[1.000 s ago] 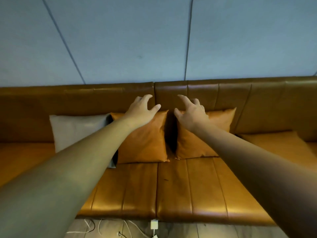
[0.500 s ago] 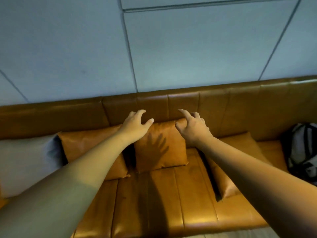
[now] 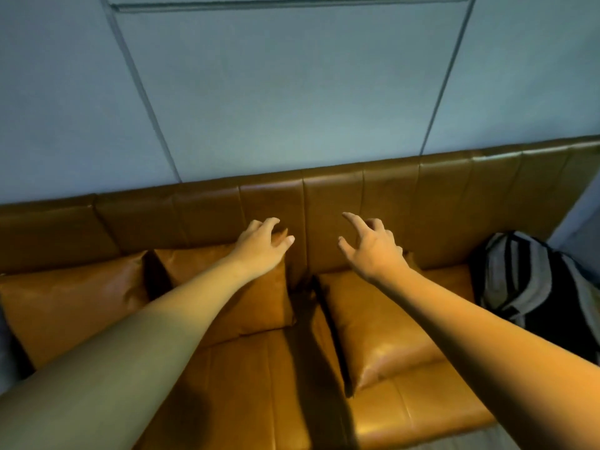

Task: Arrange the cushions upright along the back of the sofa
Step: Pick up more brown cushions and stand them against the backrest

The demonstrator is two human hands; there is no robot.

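Tan leather cushions (image 3: 250,297) stand against the brown leather sofa back (image 3: 422,196); another (image 3: 383,323) lies flat. My left hand (image 3: 263,246) and right hand (image 3: 373,248) reach forward, fingers spread, empty. My forearms hide much.

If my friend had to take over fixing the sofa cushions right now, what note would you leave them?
Left hand: open, fingers curled over the top corner of the middle tan cushion; not gripping anything.
Right hand: open, spread above the flat cushion, holding nothing.
Where things are: the left tan cushion and the middle tan cushion stand upright against the sofa back. The flat cushion lies on the seat. A backpack sits at the far right.
Done: two tan cushions upright.
Left: stand the flat cushion up against the back, beside the others.
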